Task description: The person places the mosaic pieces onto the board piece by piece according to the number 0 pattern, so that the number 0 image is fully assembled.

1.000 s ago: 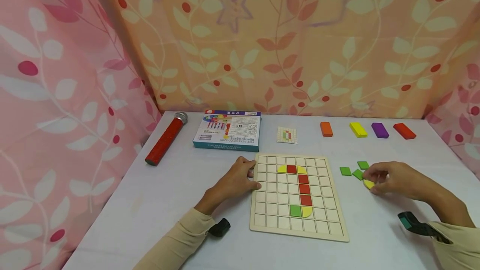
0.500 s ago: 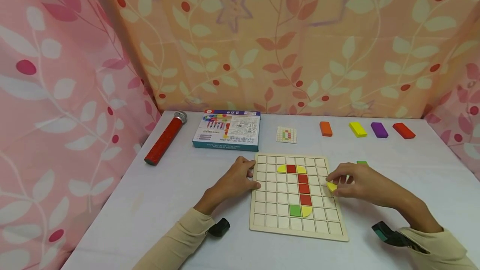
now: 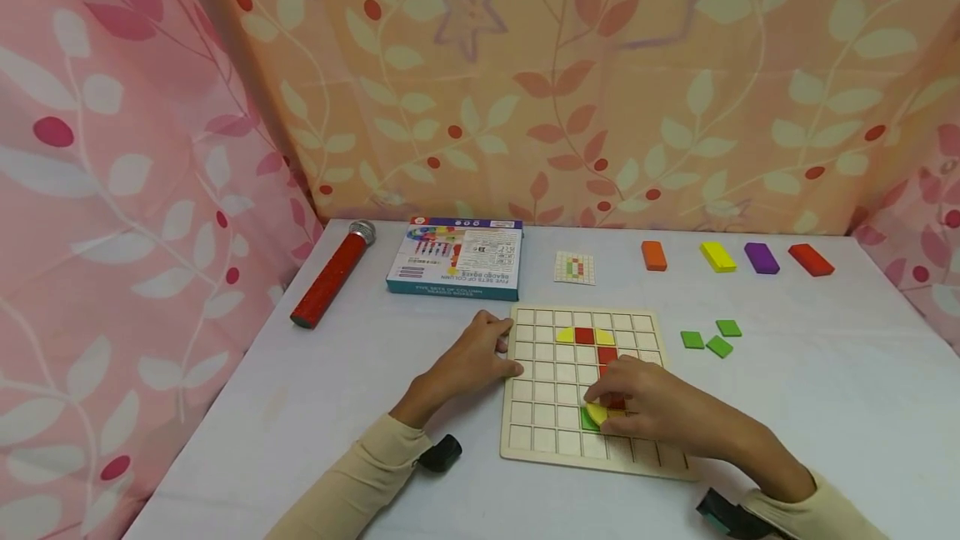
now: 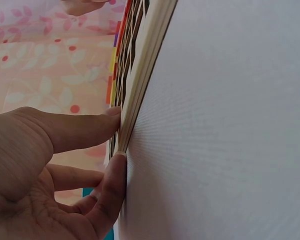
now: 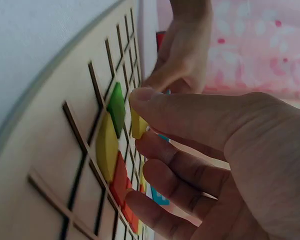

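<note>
A wooden grid board (image 3: 540, 440) lies on the white table, with red, yellow and green tiles set in its squares. My right hand (image 3: 637, 407) hovers over the board's lower middle and pinches a yellow quarter-round tile (image 3: 596, 412) just above the green tile (image 3: 587, 422). In the right wrist view the yellow tile (image 5: 137, 125) sits between thumb and fingers beside the green tile (image 5: 116, 107). My left hand (image 3: 476, 357) rests against the board's left edge (image 4: 140, 85), fingers straight on its rim.
Three loose green tiles (image 3: 708, 338) lie right of the board. Orange (image 3: 653, 256), yellow (image 3: 717, 257), purple (image 3: 761, 258) and red (image 3: 811, 260) blocks line the back right. A pattern card (image 3: 574, 267), a printed box (image 3: 456, 258) and a red tube (image 3: 331, 275) sit behind. Curtains surround the table.
My right hand picked the yellow tile up from beside the green tiles and carried it left over the board to its lower middle. The left hand has stayed put.
</note>
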A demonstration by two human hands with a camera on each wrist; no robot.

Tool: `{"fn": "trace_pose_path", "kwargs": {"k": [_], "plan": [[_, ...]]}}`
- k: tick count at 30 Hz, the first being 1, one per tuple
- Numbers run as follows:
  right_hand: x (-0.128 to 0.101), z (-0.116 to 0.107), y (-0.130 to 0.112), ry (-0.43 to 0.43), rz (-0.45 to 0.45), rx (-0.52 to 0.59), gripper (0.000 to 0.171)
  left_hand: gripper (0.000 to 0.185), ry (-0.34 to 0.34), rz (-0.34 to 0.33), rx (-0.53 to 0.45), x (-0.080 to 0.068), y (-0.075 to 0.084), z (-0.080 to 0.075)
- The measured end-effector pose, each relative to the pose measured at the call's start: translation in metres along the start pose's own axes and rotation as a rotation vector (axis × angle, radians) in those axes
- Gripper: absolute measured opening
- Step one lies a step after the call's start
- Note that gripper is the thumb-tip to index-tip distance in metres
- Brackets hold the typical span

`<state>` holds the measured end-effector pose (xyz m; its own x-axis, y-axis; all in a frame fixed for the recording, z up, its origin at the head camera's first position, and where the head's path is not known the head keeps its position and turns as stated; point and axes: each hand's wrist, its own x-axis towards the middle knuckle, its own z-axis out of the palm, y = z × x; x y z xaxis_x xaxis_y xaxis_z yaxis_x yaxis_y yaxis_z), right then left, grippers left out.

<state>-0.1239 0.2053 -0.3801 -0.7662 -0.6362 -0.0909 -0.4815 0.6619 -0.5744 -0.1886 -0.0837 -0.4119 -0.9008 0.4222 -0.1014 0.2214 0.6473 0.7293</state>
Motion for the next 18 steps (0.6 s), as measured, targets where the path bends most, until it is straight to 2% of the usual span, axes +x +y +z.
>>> {"fn": "trace_pose_path", "kwargs": {"k": [5,14,18], "plan": [[0.009,0.01,-0.007,-0.011,-0.014,-0.016,0.03,0.077,0.001,-0.008,-0.005,-0.001,0.002,-0.001],[0.021,0.019,-0.016,0.016,-0.072,-0.115,0.031,0.076,0.004,-0.008,0.002,-0.001,0.003,-0.001],[0.025,0.021,-0.017,-0.002,-0.052,-0.126,0.033,0.076,0.004,-0.002,0.004,-0.001,0.002,-0.001]]}}
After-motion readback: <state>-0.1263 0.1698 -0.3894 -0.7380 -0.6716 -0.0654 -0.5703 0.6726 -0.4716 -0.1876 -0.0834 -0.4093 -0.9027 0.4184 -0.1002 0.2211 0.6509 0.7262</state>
